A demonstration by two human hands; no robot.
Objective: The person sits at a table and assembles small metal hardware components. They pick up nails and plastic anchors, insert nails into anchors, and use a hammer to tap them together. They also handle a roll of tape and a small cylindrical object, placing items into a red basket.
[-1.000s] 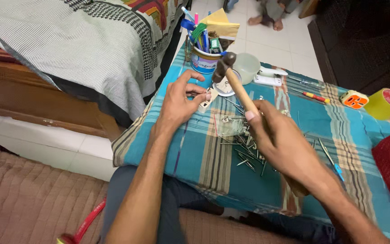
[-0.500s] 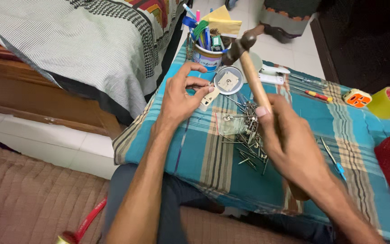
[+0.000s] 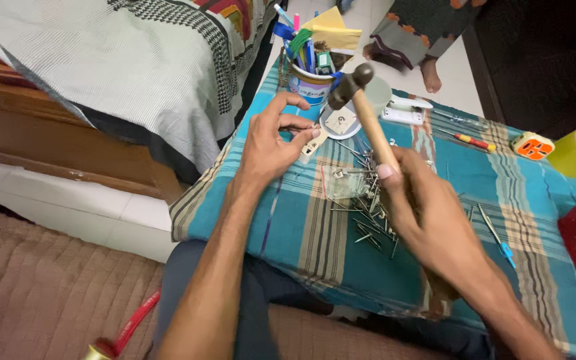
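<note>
- Nearest, the right hand (image 3: 428,213) is seen closed around a wooden hammer (image 3: 366,113); the handle's lower end is hidden in the grip.
- A pile of nails (image 3: 368,200) lies on the table (image 3: 288,227), partly covered by that hand.
- Left of the nails, a small white piece (image 3: 309,148) is pinched by the left hand (image 3: 268,143); its shape is hard to make out.
- Beyond the hammer head, a cup of pens (image 3: 307,73) is partly hidden.

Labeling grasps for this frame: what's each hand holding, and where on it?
Right hand grips a hammer around the middle of its wooden handle, head raised. Left hand pinches a small cream plastic piece at its near end between thumb and fingertips.
</note>
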